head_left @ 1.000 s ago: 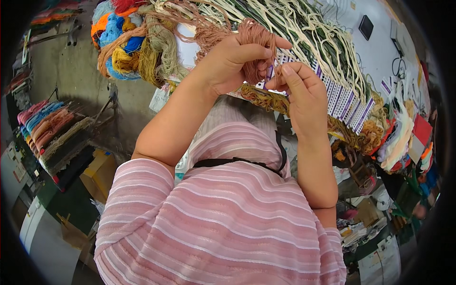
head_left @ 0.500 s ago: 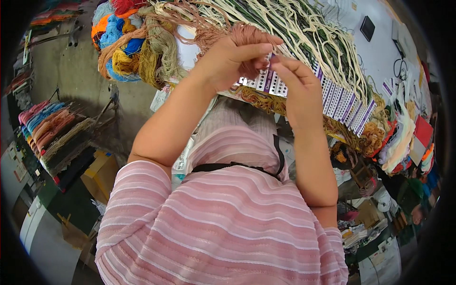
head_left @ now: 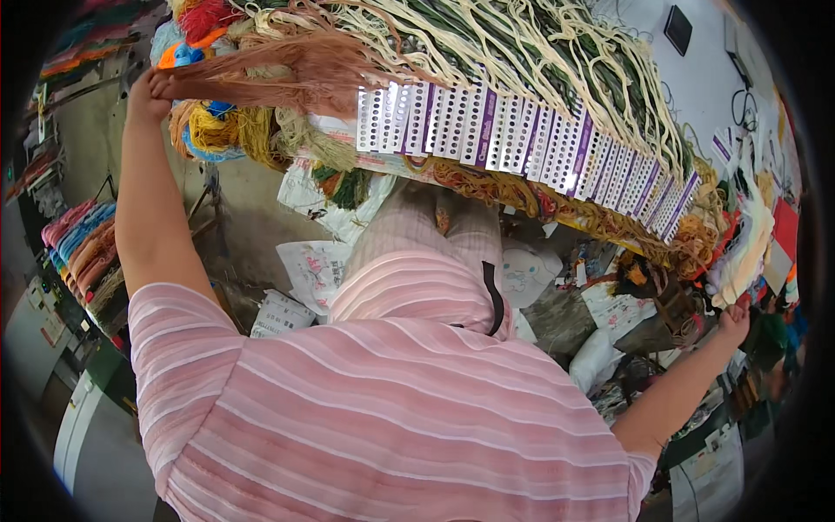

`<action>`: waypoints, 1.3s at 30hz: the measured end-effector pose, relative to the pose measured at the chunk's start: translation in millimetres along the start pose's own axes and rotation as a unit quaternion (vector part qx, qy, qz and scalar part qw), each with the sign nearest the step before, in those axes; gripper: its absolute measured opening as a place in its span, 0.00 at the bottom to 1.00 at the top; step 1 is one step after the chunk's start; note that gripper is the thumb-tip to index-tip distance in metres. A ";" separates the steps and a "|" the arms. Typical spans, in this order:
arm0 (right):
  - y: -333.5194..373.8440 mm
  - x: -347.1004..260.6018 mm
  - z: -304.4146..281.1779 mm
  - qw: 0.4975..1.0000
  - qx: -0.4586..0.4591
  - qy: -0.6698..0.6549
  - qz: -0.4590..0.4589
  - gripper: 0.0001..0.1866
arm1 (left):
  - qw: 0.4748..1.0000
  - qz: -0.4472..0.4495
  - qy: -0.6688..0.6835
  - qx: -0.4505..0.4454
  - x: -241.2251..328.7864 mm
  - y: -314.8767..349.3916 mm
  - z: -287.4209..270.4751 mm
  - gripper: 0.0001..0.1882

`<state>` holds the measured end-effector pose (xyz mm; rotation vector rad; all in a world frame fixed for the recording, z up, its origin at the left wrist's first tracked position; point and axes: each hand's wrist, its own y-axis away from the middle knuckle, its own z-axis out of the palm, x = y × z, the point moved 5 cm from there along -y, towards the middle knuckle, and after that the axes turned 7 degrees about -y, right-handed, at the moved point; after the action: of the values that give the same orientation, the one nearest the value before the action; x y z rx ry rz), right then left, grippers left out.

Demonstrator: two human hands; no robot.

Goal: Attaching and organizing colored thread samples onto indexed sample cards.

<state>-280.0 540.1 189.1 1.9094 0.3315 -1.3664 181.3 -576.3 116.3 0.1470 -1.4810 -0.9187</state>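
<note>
My left hand (head_left: 155, 92) is stretched out at the far left, its fingers wrapped around the end of a reddish-brown hank of thread (head_left: 287, 65). The hank runs from that fist to the right, spreading loosely over the table. At the far right, my right hand (head_left: 735, 324) has its fingers closed beside the lower end of a pale hank of thread (head_left: 741, 261). What those fingers hold, if anything, is too small to make out. Between my hands, a row of white and purple punched cards (head_left: 474, 126) lies along the table's near edge, with cream and dark green threads (head_left: 557, 61) behind it.
Yellow, blue and orange hanks (head_left: 213, 130) hang at the table's left end. Brown and orange threads (head_left: 522, 187) run below the cards. A dark flat box (head_left: 678, 29) lies at the back right. A rack of coloured hanks (head_left: 87, 239) stands at left; white bags (head_left: 313, 274) lie below.
My hands were together over the brown hank; now they are spread wide apart. The left has drawn the hank's end leftward. My right hand has moved down to the far right.
</note>
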 end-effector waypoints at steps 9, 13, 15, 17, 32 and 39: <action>287.2 308.4 232.8 0.853 -0.471 0.225 0.018 0.14 | 0.924 -0.144 -0.273 -0.225 -327.6 85.8 306.2 0.17; 348.9 406.1 285.6 0.808 -0.490 0.312 -0.098 0.11 | 0.881 0.016 -0.446 -0.155 -387.4 81.6 344.1 0.13; 360.4 420.2 298.5 0.769 -0.520 0.330 -0.171 0.10 | 0.863 0.074 -0.483 -0.129 -389.7 77.1 346.6 0.11; 362.6 431.1 302.7 0.769 -0.494 0.375 -0.152 0.09 | 0.850 0.086 -0.498 -0.146 -396.1 70.3 347.3 0.11; 375.9 422.1 285.9 0.761 -0.538 0.263 -0.248 0.09 | 0.877 -0.051 -0.429 -0.209 -398.5 58.8 347.1 0.11; 367.2 394.7 294.1 0.559 -0.460 0.506 -0.470 0.06 | 0.986 -0.090 -0.018 -0.137 -351.0 50.0 311.0 0.11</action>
<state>-111.0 1.2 -52.1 1.2440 2.3530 -0.1047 -13.1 -195.1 -81.7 0.0639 -1.3742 -1.2676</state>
